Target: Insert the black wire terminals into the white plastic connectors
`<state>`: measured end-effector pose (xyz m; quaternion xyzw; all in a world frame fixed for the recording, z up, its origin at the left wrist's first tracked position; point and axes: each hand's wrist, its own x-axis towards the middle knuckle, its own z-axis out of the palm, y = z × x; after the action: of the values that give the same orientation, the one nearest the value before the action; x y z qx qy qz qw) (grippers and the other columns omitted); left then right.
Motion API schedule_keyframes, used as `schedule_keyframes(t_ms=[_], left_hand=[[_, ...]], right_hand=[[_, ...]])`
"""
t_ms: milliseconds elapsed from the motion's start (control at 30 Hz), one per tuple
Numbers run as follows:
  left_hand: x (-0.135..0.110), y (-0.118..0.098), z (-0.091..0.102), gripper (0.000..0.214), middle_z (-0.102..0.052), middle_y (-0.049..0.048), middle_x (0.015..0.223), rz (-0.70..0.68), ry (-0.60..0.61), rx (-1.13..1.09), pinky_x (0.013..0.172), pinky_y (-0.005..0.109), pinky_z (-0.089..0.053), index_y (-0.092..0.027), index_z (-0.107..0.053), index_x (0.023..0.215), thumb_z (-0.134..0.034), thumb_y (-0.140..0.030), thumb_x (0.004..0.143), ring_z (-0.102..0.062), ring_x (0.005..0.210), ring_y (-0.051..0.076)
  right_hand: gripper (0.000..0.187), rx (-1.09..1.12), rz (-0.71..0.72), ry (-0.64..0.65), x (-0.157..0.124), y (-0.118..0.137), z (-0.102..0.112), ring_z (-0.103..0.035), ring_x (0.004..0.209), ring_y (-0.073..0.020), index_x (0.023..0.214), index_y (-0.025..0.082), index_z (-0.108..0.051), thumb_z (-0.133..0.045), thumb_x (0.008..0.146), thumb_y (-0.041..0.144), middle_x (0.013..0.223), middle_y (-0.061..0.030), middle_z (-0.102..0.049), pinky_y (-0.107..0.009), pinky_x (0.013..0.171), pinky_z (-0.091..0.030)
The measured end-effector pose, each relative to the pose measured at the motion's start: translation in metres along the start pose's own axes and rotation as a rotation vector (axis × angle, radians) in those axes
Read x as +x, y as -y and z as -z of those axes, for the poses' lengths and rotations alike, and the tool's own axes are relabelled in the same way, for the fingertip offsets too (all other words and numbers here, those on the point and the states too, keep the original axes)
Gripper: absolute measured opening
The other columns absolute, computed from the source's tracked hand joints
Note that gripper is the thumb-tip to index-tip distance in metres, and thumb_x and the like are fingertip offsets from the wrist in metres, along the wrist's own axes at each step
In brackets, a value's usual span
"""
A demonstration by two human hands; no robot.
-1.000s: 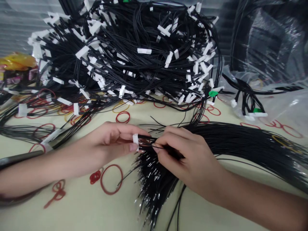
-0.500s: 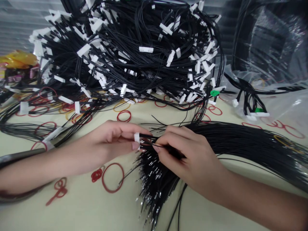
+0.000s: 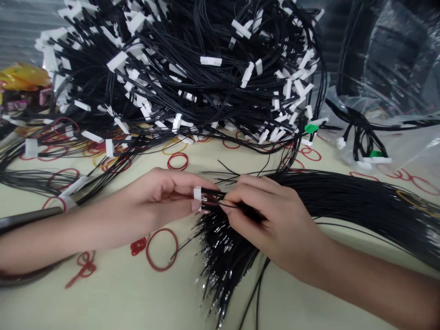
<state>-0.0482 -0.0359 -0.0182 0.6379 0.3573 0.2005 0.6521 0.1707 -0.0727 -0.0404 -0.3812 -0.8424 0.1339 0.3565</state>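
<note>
A pale tabletop (image 3: 113, 307) carries a broad pile of black wire harnesses (image 3: 161, 78) with white ends, while a thick bundle of loose black wires (image 3: 330, 192) sweeps in from the right and fans out, metal-tipped, beneath a person's two hands. The right hand (image 3: 271, 206) works over the bundle, opposite the left hand (image 3: 161, 190); a clump of red rubber bands (image 3: 138, 246) lies below the left wrist. Between left thumb and fingers sits a white connector (image 3: 197, 195), firmly pinched, with several wires running from it toward the right hand, whose thumb and forefinger close on one thin black wire (image 3: 229, 206) (whether its tip has entered the connector is too small to tell). Little has changed over the past second: the view tips slightly, yet both grips hold the same spacing, suggesting the work is at the same fine-alignment stage. The pile's front edge stands just behind the hands and the bundle crowds the right side, so the widest room for moving appears to be the near-left tabletop, past the rubber bands.
</note>
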Motion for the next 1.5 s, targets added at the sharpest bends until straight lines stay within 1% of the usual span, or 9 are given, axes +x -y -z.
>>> schedule_keyframes(t_ms=[133,267,400,500,767,967,1100,1267,1500], left_hand=[[0.0006,-0.0005,-0.0002,0.034,-0.083,-0.0041,0.102,0.006,-0.012,0.017,0.074,0.011,-0.054,-0.026,-0.076,0.121,-0.063,-0.011,0.093,-0.073,0.085,0.008],[0.0016,-0.0014,-0.0004,0.037,-0.083,-0.0059,0.099,-0.006,-0.026,0.007,0.072,0.010,-0.054,-0.033,-0.078,0.115,-0.068,-0.010,0.089,-0.075,0.083,0.009],[0.0021,-0.0018,0.0001,0.043,-0.083,-0.0099,0.100,-0.005,-0.004,-0.017,0.076,0.007,-0.054,-0.041,-0.077,0.115,-0.066,-0.008,0.091,-0.076,0.086,0.007],[0.0023,-0.0021,-0.0002,0.045,-0.083,-0.0118,0.100,-0.005,0.015,-0.037,0.078,0.006,-0.054,-0.043,-0.076,0.115,-0.064,-0.006,0.091,-0.076,0.088,0.006],[0.0054,-0.0017,-0.0008,0.045,-0.084,-0.0081,0.099,0.000,-0.011,-0.063,0.079,0.007,-0.056,-0.039,-0.077,0.114,-0.067,-0.004,0.089,-0.078,0.089,0.009],[0.0037,-0.0012,-0.0004,0.046,-0.084,-0.0091,0.099,0.006,-0.027,-0.073,0.077,0.007,-0.056,-0.040,-0.077,0.114,-0.066,-0.003,0.089,-0.078,0.088,0.008],[0.0026,-0.0017,-0.0017,0.047,-0.084,-0.0117,0.098,0.003,-0.007,-0.064,0.078,0.006,-0.054,-0.043,-0.076,0.114,-0.065,-0.004,0.089,-0.078,0.088,0.006],[0.0032,-0.0019,-0.0017,0.045,-0.083,-0.0102,0.102,-0.002,-0.004,-0.023,0.079,0.007,-0.055,-0.041,-0.076,0.115,-0.065,-0.006,0.090,-0.077,0.090,0.007],[0.0032,-0.0026,-0.0010,0.038,-0.084,-0.0069,0.097,0.003,-0.020,-0.019,0.076,0.011,-0.057,-0.037,-0.079,0.112,-0.069,-0.009,0.088,-0.077,0.085,0.010]], right_hand=[[0.018,0.038,-0.018,0.012,0.0018,0.0003,0.0028,-0.050,0.063,-0.0061,0.077,0.012,-0.065,-0.056,0.091,0.007,0.071,0.0033,-0.055,-0.022,0.060,-0.037],[0.018,0.066,-0.045,0.008,0.0023,0.0002,0.0023,-0.047,0.061,-0.0050,0.075,0.013,-0.063,-0.056,0.090,0.006,0.070,0.0042,-0.053,-0.021,0.058,-0.035],[0.018,0.051,-0.040,0.003,0.0017,0.0001,0.0013,-0.048,0.062,-0.0054,0.075,0.012,-0.063,-0.054,0.090,0.006,0.070,0.0037,-0.054,-0.022,0.058,-0.035],[0.019,0.042,-0.043,-0.006,0.0014,0.0010,0.0018,-0.048,0.061,-0.0053,0.075,0.013,-0.062,-0.053,0.090,0.005,0.070,0.0037,-0.054,-0.021,0.059,-0.035],[0.018,0.061,-0.032,0.003,0.0019,0.0011,0.0009,-0.047,0.060,-0.0051,0.074,0.012,-0.063,-0.056,0.090,0.006,0.068,0.0042,-0.053,-0.022,0.058,-0.034],[0.018,0.079,-0.038,0.016,0.0015,0.0007,0.0021,-0.047,0.060,-0.0048,0.075,0.012,-0.065,-0.056,0.090,0.006,0.069,0.0043,-0.054,-0.022,0.058,-0.034],[0.019,0.131,-0.083,0.019,0.0033,0.0029,0.0038,-0.046,0.058,-0.0043,0.074,0.013,-0.063,-0.056,0.089,0.005,0.068,0.0050,-0.053,-0.021,0.058,-0.034],[0.019,0.180,-0.120,0.029,0.0045,0.0033,0.0056,-0.047,0.061,-0.0049,0.073,0.014,-0.061,-0.056,0.089,0.006,0.070,0.0044,-0.053,-0.020,0.057,-0.035],[0.017,0.081,-0.062,0.046,0.0014,0.0015,0.0046,-0.048,0.061,-0.0063,0.076,0.014,-0.063,-0.056,0.090,0.007,0.070,0.0040,-0.054,-0.022,0.058,-0.034]])
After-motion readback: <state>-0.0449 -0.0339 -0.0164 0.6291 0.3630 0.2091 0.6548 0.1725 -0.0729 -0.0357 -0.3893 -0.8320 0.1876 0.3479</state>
